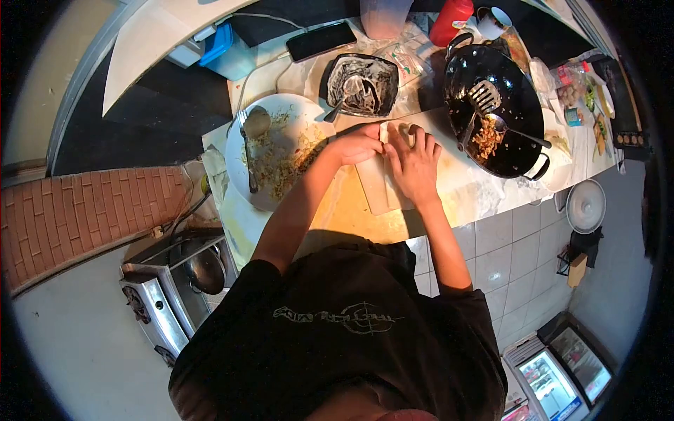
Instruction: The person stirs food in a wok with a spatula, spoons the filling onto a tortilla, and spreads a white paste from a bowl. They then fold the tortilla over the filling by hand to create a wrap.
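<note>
A pale, thin spring roll wrapper [376,186] lies on the counter in front of me, its far end folded up into a roll. My left hand [356,145] pinches the left side of the folded part. From the right, my right hand [415,160] curls its fingers over the same fold. Whatever the fold contains is hidden. Left of my hands is a large white plate [237,158] with shredded vegetable filling [284,151], a fork [246,151] and a spoon [258,122]. Beyond them sits a black dish [382,105] smeared with white paste, a spoon inside.
A black wok [519,91] with a slotted turner [484,97], a ladle and brown chopped filling [486,140] stands right. At the back are a phone [321,42], a red bottle [451,21], a mug [493,23] and a blue-lidded container [228,52]. The counter's front edge [463,223] is near my body.
</note>
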The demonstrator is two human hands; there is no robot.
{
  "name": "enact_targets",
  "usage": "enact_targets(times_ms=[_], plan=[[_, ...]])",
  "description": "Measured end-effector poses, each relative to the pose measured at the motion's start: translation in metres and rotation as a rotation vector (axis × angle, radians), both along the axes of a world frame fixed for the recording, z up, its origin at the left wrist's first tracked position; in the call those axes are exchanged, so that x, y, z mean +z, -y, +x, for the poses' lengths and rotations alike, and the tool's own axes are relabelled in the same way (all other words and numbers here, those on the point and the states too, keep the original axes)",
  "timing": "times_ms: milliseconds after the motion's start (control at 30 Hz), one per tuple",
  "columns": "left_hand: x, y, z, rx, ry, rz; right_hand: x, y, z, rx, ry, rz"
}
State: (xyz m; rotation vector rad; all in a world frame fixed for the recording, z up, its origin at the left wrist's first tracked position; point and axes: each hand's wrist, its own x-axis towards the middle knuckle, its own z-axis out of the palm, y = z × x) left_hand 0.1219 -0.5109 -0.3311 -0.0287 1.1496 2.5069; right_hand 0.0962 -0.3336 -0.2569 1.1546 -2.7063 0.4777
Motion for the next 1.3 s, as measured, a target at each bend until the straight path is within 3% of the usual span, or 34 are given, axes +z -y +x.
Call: enact_targets(times_ms=[200,333,467,567,700,833,933,1000,1100,1167,1300], plan=[[0.009,-0.004,0.003,0.04,-0.051,0.019,0.003,-0.003,0.0,-0.059,0.024,0.024],[0.01,-0.006,0.003,0.034,-0.016,0.058,-0.001,0.0,0.003,0.046,0.004,0.002],[0.004,0.0,0.007,0.069,0.028,-0.031,0.006,0.0,-0.003,-0.022,0.0,-0.008],[0.008,-0.002,0.006,0.066,0.013,0.038,0.01,-0.004,-0.006,-0.163,0.044,-0.054],[0.005,-0.003,0.004,0.072,-0.011,0.074,0.005,-0.006,-0.002,0.056,-0.058,0.006],[-0.003,0.0,0.003,0.067,0.012,0.11,0.008,-0.003,-0.003,0.002,0.029,-0.015],[-0.016,0.001,0.002,0.046,0.039,-0.035,0.027,0.011,-0.01,0.012,0.027,-0.149],[-0.007,-0.001,0.005,0.087,0.016,0.078,0.039,0.028,-0.027,0.044,0.022,-0.13],[-0.019,0.0,0.0,0.052,0.043,0.015,0.034,0.064,-0.065,0.187,-0.036,-0.024],[-0.03,0.001,-0.003,-0.006,0.009,-0.005,0.026,0.088,-0.091,0.205,-0.119,0.433],[-0.017,-0.001,-0.001,0.066,0.051,-0.01,0.005,0.111,-0.113,0.259,-0.221,0.539]])
